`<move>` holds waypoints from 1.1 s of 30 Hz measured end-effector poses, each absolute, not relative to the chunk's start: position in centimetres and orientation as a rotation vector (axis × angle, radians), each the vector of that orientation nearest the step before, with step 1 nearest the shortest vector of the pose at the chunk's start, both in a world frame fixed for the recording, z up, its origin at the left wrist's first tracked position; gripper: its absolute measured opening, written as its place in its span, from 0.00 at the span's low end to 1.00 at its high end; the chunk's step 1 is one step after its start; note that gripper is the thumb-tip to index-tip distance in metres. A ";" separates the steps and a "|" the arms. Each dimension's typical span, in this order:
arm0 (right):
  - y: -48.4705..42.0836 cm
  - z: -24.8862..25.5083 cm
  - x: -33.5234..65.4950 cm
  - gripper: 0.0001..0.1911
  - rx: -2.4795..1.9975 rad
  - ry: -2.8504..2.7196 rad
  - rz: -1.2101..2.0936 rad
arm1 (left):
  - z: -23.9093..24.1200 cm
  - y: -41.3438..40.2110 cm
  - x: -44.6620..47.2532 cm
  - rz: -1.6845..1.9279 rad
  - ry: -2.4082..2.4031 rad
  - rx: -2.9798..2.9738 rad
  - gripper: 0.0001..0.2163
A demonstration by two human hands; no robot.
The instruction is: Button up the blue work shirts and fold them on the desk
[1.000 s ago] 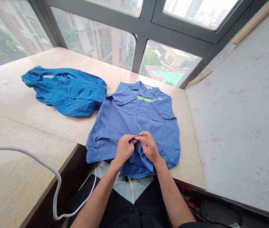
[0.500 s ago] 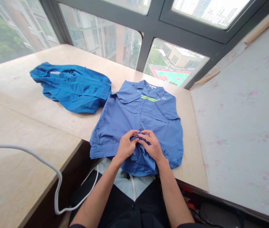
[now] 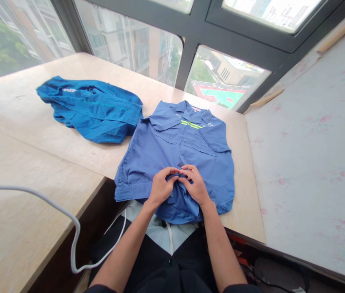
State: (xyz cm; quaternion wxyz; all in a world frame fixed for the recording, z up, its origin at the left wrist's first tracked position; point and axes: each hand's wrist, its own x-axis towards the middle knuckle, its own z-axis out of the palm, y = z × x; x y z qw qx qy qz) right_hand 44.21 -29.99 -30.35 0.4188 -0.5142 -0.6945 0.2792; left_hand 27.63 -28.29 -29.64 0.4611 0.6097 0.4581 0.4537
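Note:
A blue work shirt point(image 3: 157, 156) lies front up on the pale ledge, its collar toward the window and yellow-green stripes across the chest. Its lower front hangs over the ledge's near edge. My left hand point(image 3: 163, 185) pinches the front placket low on the shirt. Close against it, my right hand point(image 3: 194, 185) grips the other side of the same gathered cloth. The fingertips of both hands nearly meet; whatever button sits between them is hidden. Other buttons show along the placket above.
A second, brighter blue garment point(image 3: 96, 112) lies crumpled on the ledge point(image 3: 22, 134) to the left. A white cable point(image 3: 74, 236) loops down over the left edge. Windows point(image 3: 227, 77) stand behind, and a floral-papered wall point(image 3: 306, 162) rises at right.
The fingers of both hands have shifted slightly on the placket, and the cloth between them is bunched a little differently. The shirt and the other garment have stayed in place.

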 end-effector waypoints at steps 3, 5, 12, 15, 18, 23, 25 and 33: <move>-30.0 -30.1 44.2 0.11 -1.287 -1.761 0.709 | -29.6 -28.4 27.6 1.126 1.124 1.495 0.08; -30.0 -30.0 44.2 0.11 -1.285 -1.769 0.705 | -29.7 -28.4 27.6 1.132 1.126 1.496 0.08; -30.0 -29.7 44.2 0.11 -1.292 -1.768 0.697 | -29.4 -28.4 27.5 1.144 1.172 1.460 0.05; -30.0 -29.6 44.2 0.11 -1.292 -1.775 0.693 | -29.3 -28.5 27.6 1.151 1.181 1.436 0.04; -30.0 -29.7 44.2 0.11 -1.293 -1.780 0.692 | -29.2 -28.5 27.6 1.153 1.187 1.432 0.03; -30.0 -30.0 44.1 0.12 -1.290 -1.797 0.631 | -29.4 -28.6 27.6 1.153 1.198 1.435 0.02; -30.0 -30.0 44.1 0.11 -1.291 -1.802 0.617 | -29.5 -28.6 27.6 1.155 1.199 1.434 0.02; -30.1 -29.9 44.0 0.12 -1.320 -1.825 0.605 | -29.4 -28.7 27.8 1.143 1.210 1.422 0.01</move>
